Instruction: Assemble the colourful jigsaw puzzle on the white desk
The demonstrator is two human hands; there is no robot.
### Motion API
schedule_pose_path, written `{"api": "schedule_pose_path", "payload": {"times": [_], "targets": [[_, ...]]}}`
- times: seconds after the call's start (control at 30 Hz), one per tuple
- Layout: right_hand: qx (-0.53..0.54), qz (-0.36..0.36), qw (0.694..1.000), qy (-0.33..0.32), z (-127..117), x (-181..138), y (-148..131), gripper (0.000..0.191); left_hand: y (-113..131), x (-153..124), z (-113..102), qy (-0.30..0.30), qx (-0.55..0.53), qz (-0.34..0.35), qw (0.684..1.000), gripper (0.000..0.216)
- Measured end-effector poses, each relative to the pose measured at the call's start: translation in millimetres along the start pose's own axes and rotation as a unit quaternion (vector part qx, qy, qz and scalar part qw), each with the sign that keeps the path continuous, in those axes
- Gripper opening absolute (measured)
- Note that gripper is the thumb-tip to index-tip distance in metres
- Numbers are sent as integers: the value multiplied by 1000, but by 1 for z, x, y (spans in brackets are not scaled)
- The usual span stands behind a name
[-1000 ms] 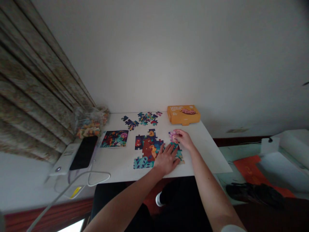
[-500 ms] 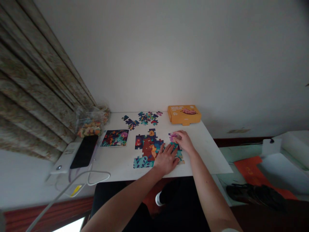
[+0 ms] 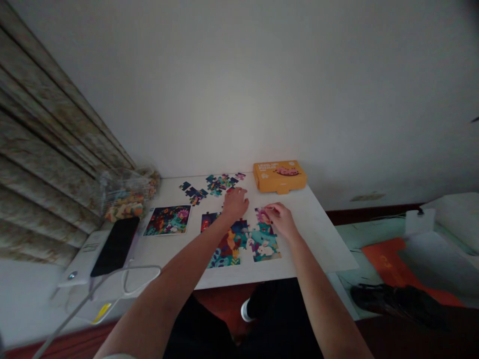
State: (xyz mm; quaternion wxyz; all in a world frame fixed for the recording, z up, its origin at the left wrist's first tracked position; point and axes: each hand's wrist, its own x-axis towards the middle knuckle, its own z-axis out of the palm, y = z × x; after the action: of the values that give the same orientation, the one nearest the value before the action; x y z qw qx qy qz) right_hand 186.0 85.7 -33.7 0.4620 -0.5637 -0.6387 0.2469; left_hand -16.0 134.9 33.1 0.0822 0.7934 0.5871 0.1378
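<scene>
My left hand (image 3: pixel 235 203) reaches over the white table to the near edge of the loose puzzle pieces (image 3: pixel 216 185), its fingers stretched out. Below it, my forearm partly covers a joined puzzle section (image 3: pixel 232 240) with a brown and orange picture. To the right lies another joined section (image 3: pixel 264 248) with white rabbits on teal. At that section's top, the fingers of my right hand (image 3: pixel 282 219) are pinched on a pink puzzle piece (image 3: pixel 261 215). A picture card (image 3: pixel 167 220) with a dark, colourful scene lies left of the puzzle.
An orange puzzle box (image 3: pixel 280 177) stands at the back right against the wall. On the left are a black phone (image 3: pixel 115 247), a white cable (image 3: pixel 144 268) and a clear bag of puzzle pieces (image 3: pixel 125 197). A dark shoe (image 3: pixel 385 299) sits low on the right.
My left hand has moved from the joined puzzle up to the loose pieces, uncovering the rabbit section. The right hand stays at the pink piece. The view has shifted slightly.
</scene>
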Motion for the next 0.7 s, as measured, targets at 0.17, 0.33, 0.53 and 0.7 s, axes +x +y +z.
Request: {"api": "schedule_pose_path", "payload": {"times": [0.17, 0.33, 0.53, 0.7], "targets": [[-1, 18, 999, 30, -3, -1, -3, 25, -16, 65, 9, -19, 46, -58, 997, 43], [-6, 34, 998, 59, -7, 1, -3, 27, -17, 96, 23, -13, 52, -96, 994, 42], [5, 41, 998, 54, -7, 1, -6, 26, -11, 108, 29, 26, 50, -147, 988, 33], [10, 47, 997, 63, -7, 2, -7, 26, -9, 108, 31, 44, 30, -138, 989, 27]]}}
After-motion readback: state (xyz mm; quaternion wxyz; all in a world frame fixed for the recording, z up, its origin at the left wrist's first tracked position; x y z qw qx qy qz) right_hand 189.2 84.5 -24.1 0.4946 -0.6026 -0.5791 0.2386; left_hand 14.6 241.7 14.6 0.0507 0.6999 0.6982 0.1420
